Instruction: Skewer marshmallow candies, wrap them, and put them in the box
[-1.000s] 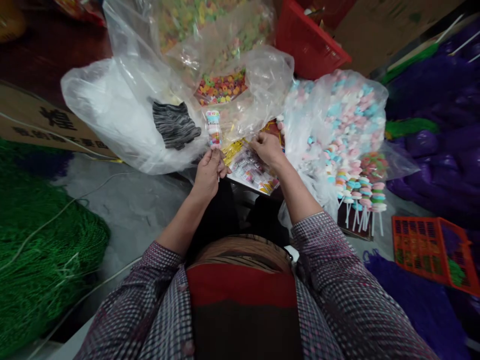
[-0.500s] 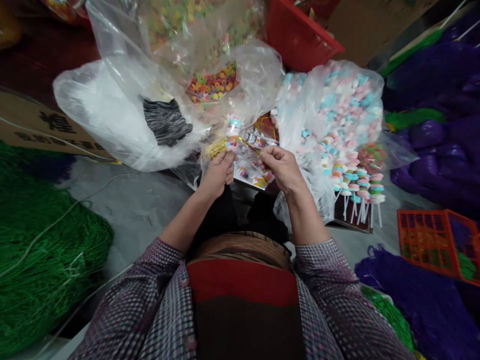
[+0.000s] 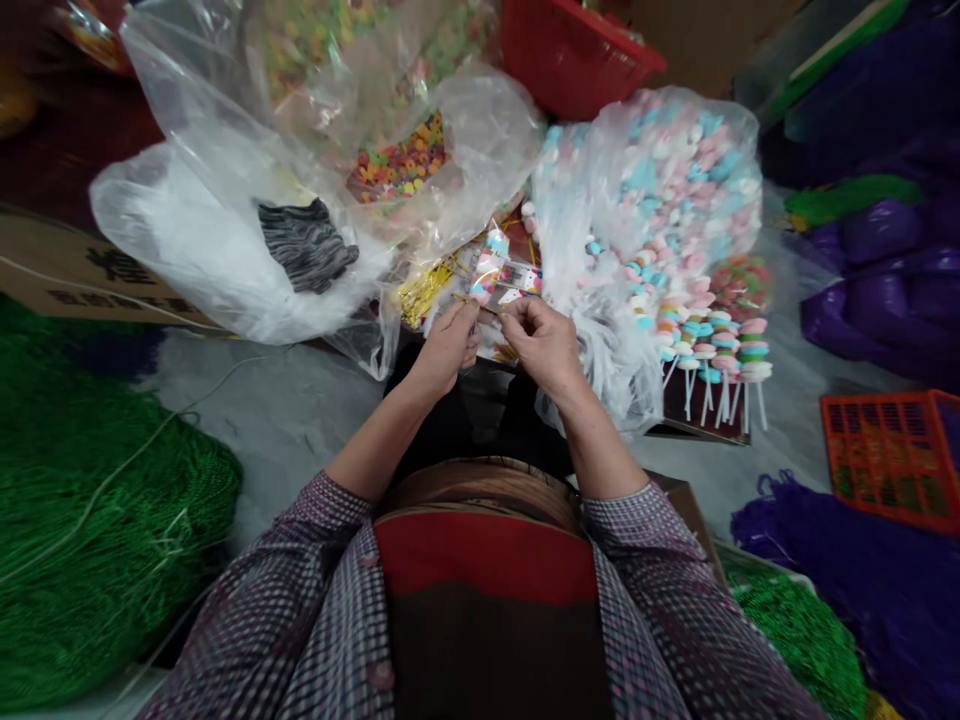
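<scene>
My left hand (image 3: 448, 345) is closed around the lower end of a wrapped marshmallow skewer (image 3: 490, 262), which points up and leans right in its printed clear bag. My right hand (image 3: 541, 342) is just to the right, its thumb and forefinger pinched on a thin gold twist tie (image 3: 487, 309). That tie crosses the bag's neck by my left fingertips; whether it is wound round cannot be made out. Beyond my left hand lies a bunch of gold twist ties (image 3: 424, 297). Printed bags (image 3: 517, 278) lie behind and under the hands.
Left stands a clear bag of white items (image 3: 202, 240) with a dark grey striped bundle (image 3: 307, 245) on it. Ring-shaped candies (image 3: 405, 155) fill another bag. Right are bagged marshmallows (image 3: 675, 180), finished skewers (image 3: 720, 350) and a red basin (image 3: 574, 60). Green netting (image 3: 112, 520) lies left.
My right hand has come left, bringing the twist tie against the bag's neck at my left hand. The wrapped skewer now leans further right. The whole view has shifted slightly.
</scene>
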Available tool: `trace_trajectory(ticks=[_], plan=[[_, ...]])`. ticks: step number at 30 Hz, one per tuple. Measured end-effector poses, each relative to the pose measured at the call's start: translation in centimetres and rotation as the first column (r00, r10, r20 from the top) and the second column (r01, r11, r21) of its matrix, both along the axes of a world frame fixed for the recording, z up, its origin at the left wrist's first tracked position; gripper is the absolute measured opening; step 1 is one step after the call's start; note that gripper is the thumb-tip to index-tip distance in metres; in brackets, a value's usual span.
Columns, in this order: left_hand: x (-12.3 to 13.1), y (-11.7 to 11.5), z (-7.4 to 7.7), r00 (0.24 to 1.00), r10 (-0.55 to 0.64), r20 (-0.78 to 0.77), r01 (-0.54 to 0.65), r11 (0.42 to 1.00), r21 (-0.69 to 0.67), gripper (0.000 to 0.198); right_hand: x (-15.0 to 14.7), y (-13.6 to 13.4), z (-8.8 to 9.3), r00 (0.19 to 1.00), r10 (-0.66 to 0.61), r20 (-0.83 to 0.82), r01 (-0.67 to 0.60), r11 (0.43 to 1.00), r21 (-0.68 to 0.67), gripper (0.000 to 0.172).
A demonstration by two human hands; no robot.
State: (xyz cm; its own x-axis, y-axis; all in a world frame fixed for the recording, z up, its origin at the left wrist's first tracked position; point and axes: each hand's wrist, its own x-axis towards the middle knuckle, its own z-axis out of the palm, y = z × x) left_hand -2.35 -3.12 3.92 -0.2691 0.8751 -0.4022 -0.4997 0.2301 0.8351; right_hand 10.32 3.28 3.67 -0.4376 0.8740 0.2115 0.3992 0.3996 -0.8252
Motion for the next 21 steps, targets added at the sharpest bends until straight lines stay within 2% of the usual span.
trace_trajectory(ticks=[6, 9, 13, 17, 19, 21], plan=[[0.6, 0.1, -1.0, 0.998, -0.022, -0.053, 0.025, 0.998, 0.054, 0.032, 0.4, -0.3, -0.8, 0.991, 0.079, -0.105, -0.077, 0.997, 0.018, 0.014], [0.8, 0.1, -1.0, 0.998, -0.019, -0.052, 0.022, 0.998, 0.06, 0.034, 0.3, -0.4, -0.9, 0.987, 0.046, -0.155, -0.046, 0.999, 0.001, 0.016], [0.8, 0.1, -0.7, 1.0, -0.012, -0.006, 0.012, 0.997, 0.079, 0.033, 0.3, -0.6, -0.8, 0.974, -0.017, -0.224, -0.023, 0.984, -0.174, 0.016], [1.0, -0.1, -0.1, 0.993, -0.071, 0.089, 0.063, 0.994, 0.094, 0.035, 0.3, -0.9, -0.6, 0.952, -0.126, -0.277, 0.002, 0.913, -0.408, 0.025], [1.0, -0.4, 0.3, 0.982, -0.128, 0.139, 0.115, 0.988, 0.099, 0.037, 0.3, -1.0, -0.4, 0.948, -0.152, -0.279, 0.008, 0.889, -0.458, 0.031], [0.9, -0.8, 0.8, 0.962, -0.191, 0.193, 0.176, 0.98, 0.092, 0.038, 0.6, -0.9, -0.2, 0.948, -0.126, -0.291, -0.032, 0.875, -0.483, 0.034]])
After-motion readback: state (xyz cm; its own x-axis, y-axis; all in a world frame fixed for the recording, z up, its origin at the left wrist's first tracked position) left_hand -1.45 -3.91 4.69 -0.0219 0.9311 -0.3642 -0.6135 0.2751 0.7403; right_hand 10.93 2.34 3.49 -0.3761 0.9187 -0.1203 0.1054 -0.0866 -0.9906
